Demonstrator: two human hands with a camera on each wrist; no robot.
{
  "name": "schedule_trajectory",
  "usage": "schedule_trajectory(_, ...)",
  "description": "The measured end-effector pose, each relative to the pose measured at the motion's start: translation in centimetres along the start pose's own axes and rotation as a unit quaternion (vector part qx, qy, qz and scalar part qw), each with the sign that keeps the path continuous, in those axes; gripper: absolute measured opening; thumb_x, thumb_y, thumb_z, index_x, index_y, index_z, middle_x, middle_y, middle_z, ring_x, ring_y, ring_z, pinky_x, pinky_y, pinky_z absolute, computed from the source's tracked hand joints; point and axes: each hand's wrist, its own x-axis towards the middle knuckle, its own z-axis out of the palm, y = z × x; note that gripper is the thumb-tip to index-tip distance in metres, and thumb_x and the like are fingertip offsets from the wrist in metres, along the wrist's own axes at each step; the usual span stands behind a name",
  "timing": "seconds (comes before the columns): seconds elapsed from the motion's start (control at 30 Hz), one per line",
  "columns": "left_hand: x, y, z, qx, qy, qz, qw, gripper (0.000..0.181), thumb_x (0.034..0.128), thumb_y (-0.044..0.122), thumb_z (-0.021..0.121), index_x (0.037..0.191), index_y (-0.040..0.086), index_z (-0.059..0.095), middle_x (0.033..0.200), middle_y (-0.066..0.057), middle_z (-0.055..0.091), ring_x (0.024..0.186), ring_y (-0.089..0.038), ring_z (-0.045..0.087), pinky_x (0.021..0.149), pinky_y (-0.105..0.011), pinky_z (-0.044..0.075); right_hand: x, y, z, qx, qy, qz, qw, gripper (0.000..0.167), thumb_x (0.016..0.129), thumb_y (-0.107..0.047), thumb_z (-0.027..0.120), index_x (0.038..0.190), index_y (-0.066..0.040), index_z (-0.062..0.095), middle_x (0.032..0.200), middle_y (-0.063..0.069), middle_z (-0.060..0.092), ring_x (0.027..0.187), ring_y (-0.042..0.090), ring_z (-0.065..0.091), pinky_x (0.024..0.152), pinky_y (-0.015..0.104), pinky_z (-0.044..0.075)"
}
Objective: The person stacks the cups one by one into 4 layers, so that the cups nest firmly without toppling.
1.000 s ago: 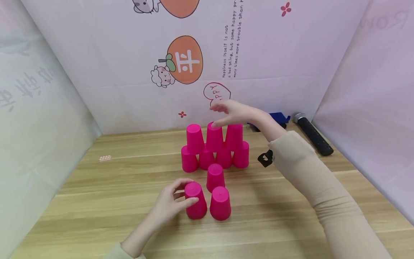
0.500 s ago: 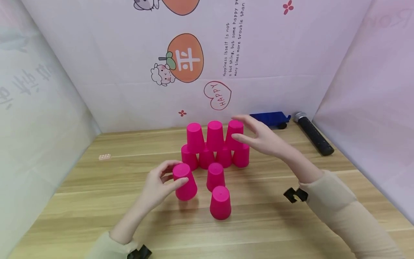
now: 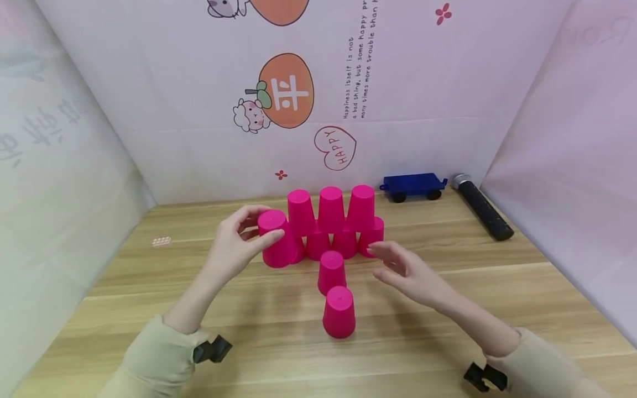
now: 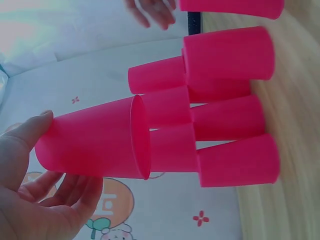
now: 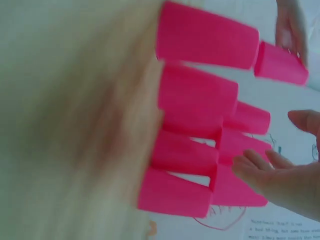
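Note:
My left hand (image 3: 234,243) grips an upside-down pink cup (image 3: 275,243), thumb on the near side and fingers behind it. That cup is off the table, in front of the left end of a two-tier cup stack; the left wrist view shows its rim (image 4: 140,137) apart from the table. Three pink cups (image 3: 330,210) form the stack's upper tier on a lower row of several cups (image 3: 318,246). Two single cups stand nearer, one (image 3: 332,273) behind the other (image 3: 339,314). Beside them on the right, my right hand (image 3: 408,273) hovers with relaxed fingers, holding nothing.
A blue toy wagon (image 3: 414,185) and a black microphone (image 3: 481,207) lie at the back right of the wooden table (image 3: 199,309). A small pale patterned patch (image 3: 161,241) is at the left. Printed white cloth (image 3: 199,110) walls the back and sides.
My left hand has lifted the cup from the front left and carried it up towards the stack's left end. My right hand has come back from above the stack, down and to the right.

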Motion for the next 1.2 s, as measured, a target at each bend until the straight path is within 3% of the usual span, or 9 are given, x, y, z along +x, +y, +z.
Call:
schedule_trajectory(0.17,1.5,1.2,-0.3,0.012,0.013,0.009,0.9998,0.049,0.0783,0.028,0.077,0.122,0.016,0.057,0.114,-0.002,0.061,0.102,-0.017,0.058,0.091,-0.035,0.054,-1.6,0.2,1.1,0.040,-0.001,0.021,0.9990,0.054,0.088,-0.018,0.066,0.131,0.002,0.043,0.134,0.021,0.051,0.128,0.039,0.045,0.107,0.051,0.034)
schedule_trajectory(0.4,3.6,2.8,-0.2,0.015,0.023,0.040,0.9988,0.050,0.0792,0.029,0.076,0.123,0.014,0.057,0.114,-0.004,0.062,0.101,-0.018,0.060,0.092,-0.037,0.053,-2.6,0.1,2.2,0.091,-0.052,0.066,0.9923,0.067,0.081,-0.021,0.074,0.134,0.002,0.040,0.136,0.022,0.049,0.129,0.040,0.043,0.107,0.052,0.036)
schedule_trajectory(0.63,5.7,4.0,0.0,0.007,0.026,0.050,0.9984,0.047,0.0799,0.030,0.075,0.121,0.014,0.058,0.111,-0.004,0.063,0.099,-0.017,0.062,0.092,-0.035,0.053,-2.7,0.4,3.5,0.107,-0.057,0.069,0.9902,0.069,0.080,-0.019,0.074,0.135,0.004,0.038,0.137,0.026,0.045,0.129,0.042,0.042,0.107,0.050,0.036)
schedule_trajectory(0.93,8.1,5.0,1.1,-0.011,0.024,0.024,0.9993,0.049,0.0801,0.032,0.074,0.123,0.015,0.057,0.113,-0.005,0.062,0.101,-0.019,0.063,0.085,-0.036,0.056,-2.2,-0.1,4.6,0.119,-0.044,0.091,0.9877,0.069,0.079,-0.017,0.076,0.134,0.002,0.039,0.136,0.025,0.046,0.127,0.043,0.043,0.107,0.051,0.037)
schedule_trajectory(1.2,10.2,4.6,2.2,-0.019,0.016,0.007,0.9997,0.048,0.0806,0.032,0.073,0.123,0.015,0.057,0.114,-0.004,0.061,0.102,-0.018,0.061,0.084,-0.034,0.055,-1.5,0.0,5.2,0.114,-0.051,0.095,0.9876,0.068,0.079,-0.018,0.076,0.133,0.003,0.040,0.130,0.020,0.051,0.122,0.037,0.049,0.105,0.051,0.041)
